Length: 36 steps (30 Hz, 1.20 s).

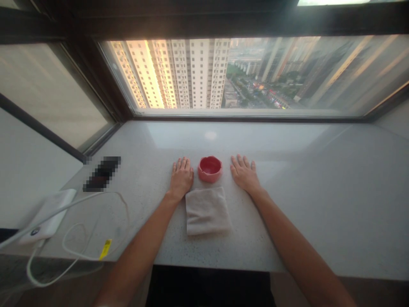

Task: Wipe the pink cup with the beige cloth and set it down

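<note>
Ashtray (209,169), red and round, sits on the sill (287,149) between two open, palm-down hands: left hand (181,178) just beside it and nearer, right hand (244,172) slightly farther off. Folded towel (207,211) lies just below it.

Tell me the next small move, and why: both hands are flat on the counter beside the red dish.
Probably take the folded cloth with the left hand: that hand is empty and flat on the stone counter, its heel right beside the cloth, while the right hand sits farther from the red ceramic dish.
</note>
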Available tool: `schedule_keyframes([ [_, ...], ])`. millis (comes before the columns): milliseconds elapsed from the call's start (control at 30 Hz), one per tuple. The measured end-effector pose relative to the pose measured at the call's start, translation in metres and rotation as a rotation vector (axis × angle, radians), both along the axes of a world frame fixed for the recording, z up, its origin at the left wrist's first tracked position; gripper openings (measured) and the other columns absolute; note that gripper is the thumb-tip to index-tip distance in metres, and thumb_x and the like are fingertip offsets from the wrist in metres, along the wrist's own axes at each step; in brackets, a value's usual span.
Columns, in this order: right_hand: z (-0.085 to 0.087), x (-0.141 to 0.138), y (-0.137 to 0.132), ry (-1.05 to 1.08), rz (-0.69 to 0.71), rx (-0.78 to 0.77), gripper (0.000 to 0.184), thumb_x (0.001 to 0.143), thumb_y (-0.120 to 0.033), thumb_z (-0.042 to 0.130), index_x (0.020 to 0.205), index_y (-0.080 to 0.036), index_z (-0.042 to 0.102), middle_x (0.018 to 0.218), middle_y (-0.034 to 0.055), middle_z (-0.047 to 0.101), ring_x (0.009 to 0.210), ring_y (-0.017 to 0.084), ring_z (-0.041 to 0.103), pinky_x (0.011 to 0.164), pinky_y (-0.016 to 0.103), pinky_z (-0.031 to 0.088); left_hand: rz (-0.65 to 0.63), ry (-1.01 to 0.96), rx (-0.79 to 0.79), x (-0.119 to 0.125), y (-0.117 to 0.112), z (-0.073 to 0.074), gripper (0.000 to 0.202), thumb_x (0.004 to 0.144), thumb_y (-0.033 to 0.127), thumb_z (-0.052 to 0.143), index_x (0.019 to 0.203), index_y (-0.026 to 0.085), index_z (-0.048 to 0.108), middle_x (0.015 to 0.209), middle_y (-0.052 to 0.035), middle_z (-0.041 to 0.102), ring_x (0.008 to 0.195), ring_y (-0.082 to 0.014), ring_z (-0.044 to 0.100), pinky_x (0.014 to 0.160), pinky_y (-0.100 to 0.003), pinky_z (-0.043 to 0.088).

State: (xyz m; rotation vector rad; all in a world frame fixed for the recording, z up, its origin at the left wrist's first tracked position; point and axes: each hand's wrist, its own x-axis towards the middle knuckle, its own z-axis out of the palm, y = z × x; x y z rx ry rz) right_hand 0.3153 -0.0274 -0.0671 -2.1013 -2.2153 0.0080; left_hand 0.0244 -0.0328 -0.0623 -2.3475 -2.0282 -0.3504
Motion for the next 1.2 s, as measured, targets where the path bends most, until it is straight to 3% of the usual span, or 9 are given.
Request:
schedule_keyframes([
  [400, -0.0016, 0.0008, 0.0010, 0.004, -0.003, -0.006, 0.065, 0.114, -0.043, 0.017, 0.174, -0.022, 0.030, 0.182, 0.0118, 0.026, 0.168, 0.037, 0.023, 0.132, 0.069, 0.019, 0.000, -0.028, -0.001, -0.0004, -0.0001, 0.0001, 0.060, 0.111, 0.031, 0.031, 0.164, 0.005, 0.046, 0.174, -0.0164, 0.041, 0.164, -0.0339, 0.035, 0.137, -0.053, 0.026],
  [633, -0.0003, 0.0009, -0.0001, 0.026, 0.005, 0.015, 0.065, 0.113, -0.042, 0.019, 0.173, -0.020, 0.033, 0.181, 0.0131, 0.028, 0.167, 0.038, 0.025, 0.131, 0.070, 0.021, -0.001, -0.036, 0.023, -0.0018, 0.0022, -0.0033, 0.058, 0.111, 0.032, 0.034, 0.163, 0.011, 0.048, 0.173, -0.0157, 0.044, 0.164, -0.0329, 0.037, 0.137, -0.053, 0.027],
  [1200, -0.0019, 0.0021, 0.0002, 0.039, 0.003, 0.027, 0.063, 0.114, -0.041, 0.022, 0.172, -0.021, 0.035, 0.181, 0.0129, 0.030, 0.167, 0.036, 0.026, 0.132, 0.069, 0.020, -0.005, -0.041, 0.024, -0.0013, 0.0016, -0.0023, 0.059, 0.111, 0.032, 0.033, 0.162, 0.006, 0.048, 0.173, -0.0171, 0.043, 0.163, -0.0350, 0.037, 0.137, -0.054, 0.027],
])
